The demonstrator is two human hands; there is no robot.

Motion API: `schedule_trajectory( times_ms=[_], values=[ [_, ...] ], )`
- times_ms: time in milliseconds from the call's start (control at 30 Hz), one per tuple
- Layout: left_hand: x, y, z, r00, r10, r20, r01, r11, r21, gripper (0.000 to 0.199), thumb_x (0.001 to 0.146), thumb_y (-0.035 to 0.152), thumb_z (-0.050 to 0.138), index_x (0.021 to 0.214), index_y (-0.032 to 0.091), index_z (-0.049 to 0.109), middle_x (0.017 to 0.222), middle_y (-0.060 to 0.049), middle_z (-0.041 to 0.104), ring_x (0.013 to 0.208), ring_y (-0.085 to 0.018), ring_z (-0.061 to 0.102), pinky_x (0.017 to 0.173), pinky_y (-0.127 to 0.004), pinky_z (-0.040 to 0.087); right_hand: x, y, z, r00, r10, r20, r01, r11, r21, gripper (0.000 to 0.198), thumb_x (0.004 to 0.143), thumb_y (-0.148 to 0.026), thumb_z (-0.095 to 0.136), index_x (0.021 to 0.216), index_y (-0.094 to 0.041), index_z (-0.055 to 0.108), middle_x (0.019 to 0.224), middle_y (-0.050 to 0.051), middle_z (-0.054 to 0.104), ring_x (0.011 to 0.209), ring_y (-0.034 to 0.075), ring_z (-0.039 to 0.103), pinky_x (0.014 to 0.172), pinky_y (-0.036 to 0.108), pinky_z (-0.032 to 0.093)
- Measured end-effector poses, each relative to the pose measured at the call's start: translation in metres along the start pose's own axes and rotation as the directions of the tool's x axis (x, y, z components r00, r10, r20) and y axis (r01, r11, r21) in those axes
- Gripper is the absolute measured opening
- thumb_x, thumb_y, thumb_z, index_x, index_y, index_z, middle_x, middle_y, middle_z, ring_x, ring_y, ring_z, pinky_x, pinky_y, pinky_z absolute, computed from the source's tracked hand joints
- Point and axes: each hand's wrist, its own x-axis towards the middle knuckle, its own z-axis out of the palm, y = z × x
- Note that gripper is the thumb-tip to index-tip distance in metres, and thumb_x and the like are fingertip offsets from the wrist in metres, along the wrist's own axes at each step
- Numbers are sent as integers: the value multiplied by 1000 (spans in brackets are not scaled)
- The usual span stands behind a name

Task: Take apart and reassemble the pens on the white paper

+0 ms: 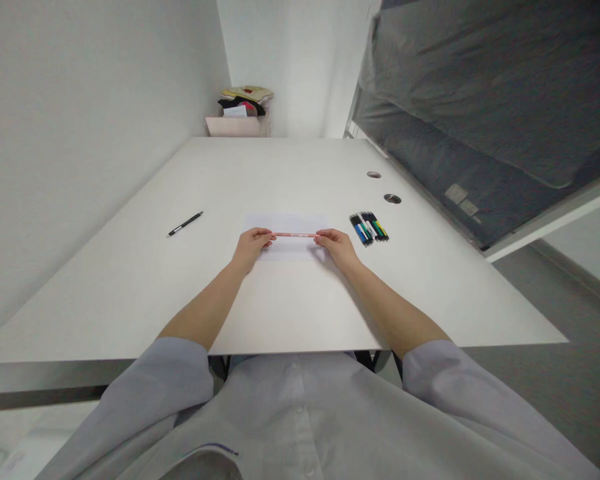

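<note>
1. We take the rod as the clock's centre, with 12 pointing away from us. The rod [294, 235] lies crosswise over the paper [293, 251], along the 9-to-3 line.
2. Our left hand [250, 247] pinches its 9 o'clock end, thumb and fingers closed to about the rod's thickness; our right hand [339, 247] pinches the 3 o'clock end likewise.
3. Whether the rod touches the paper or hangs just above it, we cannot tell.
4. The holds sit near the tips, so an uneven pull or a loosened thumb could let one end drop.
5. If we pressed both ends hard, the middle, with no finger under it, might flex; how stiff it is we cannot judge.
6. Nothing seems to weigh the paper down, so a dragging knuckle could skew or crease it.
7. At 3 o'clock, the pens [369, 229] lie side by side near our right hand; an outward sweep could scatter them.
8. The black pen [185, 225] at 9 is well apart from our left hand; only a wide swing or a jolt to the table [300, 313] should set it rolling.
</note>
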Motion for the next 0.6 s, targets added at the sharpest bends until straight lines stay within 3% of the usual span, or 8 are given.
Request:
schedule_trajectory(
  times_ms=[367,600],
  values=[
    [0,1,0,999,-28,22,29,999,-41,37,63,37,83,88,13,71,88,-12,76,77,-17,68,81,-35,54,1,0,1,999,0,-45,2,999,48,39,55,-43,85,82,-20,69,74,4,71,72,18,64,80,40,52],
    [3,-3,-3,1000,21,-1,-21,1000,6,40,59,42,84,86,14,75,77,-6,71,71,-14,61,68,-28,48,0,-2,1,996,-46,-75,38,995,-96,34,60,-46,79,80,-19,70,74,3,68,71,17,59,75,37,49]
  ],
)
